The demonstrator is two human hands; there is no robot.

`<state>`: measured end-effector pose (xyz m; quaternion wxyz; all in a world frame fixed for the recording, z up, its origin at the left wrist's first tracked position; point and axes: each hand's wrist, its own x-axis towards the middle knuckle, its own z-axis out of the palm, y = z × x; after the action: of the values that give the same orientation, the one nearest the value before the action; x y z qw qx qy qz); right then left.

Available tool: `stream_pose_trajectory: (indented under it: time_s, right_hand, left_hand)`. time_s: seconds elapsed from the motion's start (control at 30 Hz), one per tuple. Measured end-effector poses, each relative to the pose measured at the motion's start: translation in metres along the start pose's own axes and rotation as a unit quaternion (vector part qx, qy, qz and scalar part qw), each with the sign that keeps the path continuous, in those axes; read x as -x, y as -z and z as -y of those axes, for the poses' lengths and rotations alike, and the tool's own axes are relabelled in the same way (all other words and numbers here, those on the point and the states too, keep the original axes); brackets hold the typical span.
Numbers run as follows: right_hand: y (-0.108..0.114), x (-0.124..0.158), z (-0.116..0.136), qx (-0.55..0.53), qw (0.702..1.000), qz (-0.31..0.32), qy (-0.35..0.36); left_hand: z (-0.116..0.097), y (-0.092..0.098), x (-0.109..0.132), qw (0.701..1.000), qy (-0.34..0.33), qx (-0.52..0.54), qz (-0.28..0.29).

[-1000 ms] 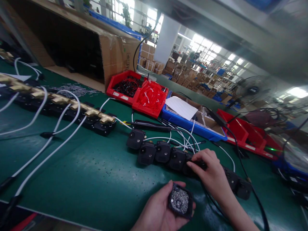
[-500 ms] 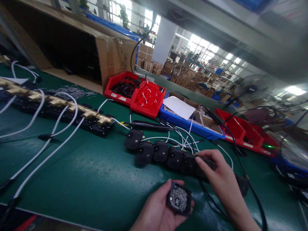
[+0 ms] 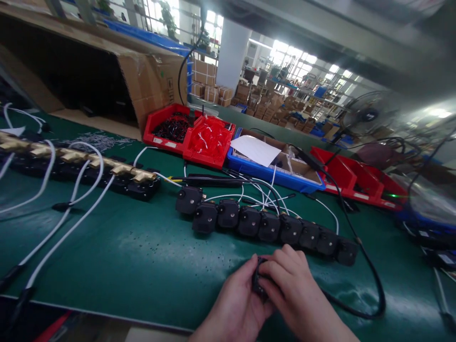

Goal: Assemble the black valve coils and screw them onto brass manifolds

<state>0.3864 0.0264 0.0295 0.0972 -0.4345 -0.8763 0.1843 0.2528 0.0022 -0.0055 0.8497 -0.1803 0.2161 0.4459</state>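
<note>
Low in the middle of the view, my left hand (image 3: 237, 304) cups a small black square tray (image 3: 257, 281), which earlier showed tiny silver screws inside. My right hand (image 3: 288, 282) lies over the top of that tray with its fingers curled on it, hiding what is inside. Just beyond both hands a row of several black square parts (image 3: 265, 225) lies on the green mat (image 3: 142, 256), with white wires (image 3: 256, 192) coming out behind them.
A second row of black parts topped with brass fittings (image 3: 81, 159) and white cables runs along the left. Red bins (image 3: 194, 135), a blue bin (image 3: 274, 166) with paper, and more red bins (image 3: 356, 183) line the back. A thick black cable (image 3: 366, 280) loops at right. An open cardboard box (image 3: 107, 80) stands behind.
My right hand left the row of black parts and came back onto the tray in my left hand, covering the screws. The view shifted slightly to the right.
</note>
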Motion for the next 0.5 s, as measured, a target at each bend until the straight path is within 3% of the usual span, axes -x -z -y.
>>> stream_pose_trajectory:
  time_s: [0.13,0.5]
  right_hand:
    - [-0.003,0.005,-0.002,-0.011,0.999,-0.045,0.001]
    - [0.006,0.017,-0.019,-0.012,0.999,-0.034,0.009]
  left_hand:
    - [0.007,0.001,-0.004,1.000,0.008,-0.008,-0.007]
    - [0.015,-0.007,-0.016,1.000,0.019,-0.008,-0.014]
